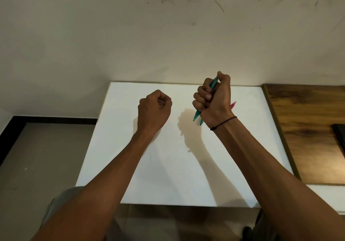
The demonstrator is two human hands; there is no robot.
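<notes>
Nearest, I note both forearms (104, 194) reaching over the white counter (186, 175). The right hand (214, 100) is clenched around a bundle of teal pens (196, 115) plus a pink pen (233, 105), held upright above the counter. The left hand (154, 108) is a closed fist; nothing plainly shows inside. Judgement: gathering looks complete, as no pens lie loose; setting them down remains.

Bare surface of the white table (168, 166) is seen between the left hand (154, 108) and the right hand (214, 102), which are held well apart. Passage at the back is closed by the wall (168, 35). On the right, a wooden top (302, 128) is butted against the table, with a dark flat thing (339, 134) at its outer edge. Pens (196, 114) jut below the right fist.
</notes>
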